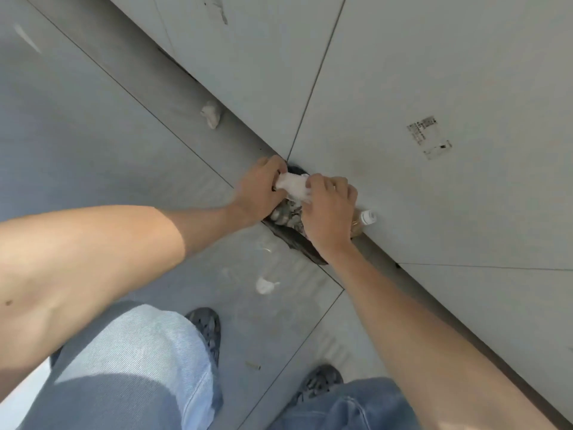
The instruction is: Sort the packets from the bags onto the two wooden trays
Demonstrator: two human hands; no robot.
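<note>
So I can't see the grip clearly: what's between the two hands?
In the head view, a crumpled white bag spans between the left hand and right hand, both gripping it.

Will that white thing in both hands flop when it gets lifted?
Probably floppy: the white bag looks crumpled and bunched between the left hand and right hand. It likely weighs little, since fingertips alone pinch it. What it holds is hidden.

Grey tiled floor [93,144] with thin dark joints, meeting a pale grey panelled wall [434,72] along a diagonal edge. Torn printed paper label [428,137] on the wall. Crumpled white paper scrap [211,113] at the wall's foot; a second white scrap [265,285] on open floor. Clear plastic bottle with white cap [366,220] against the wall. Small tan stub [252,365] near dark shoes [207,328].
</note>
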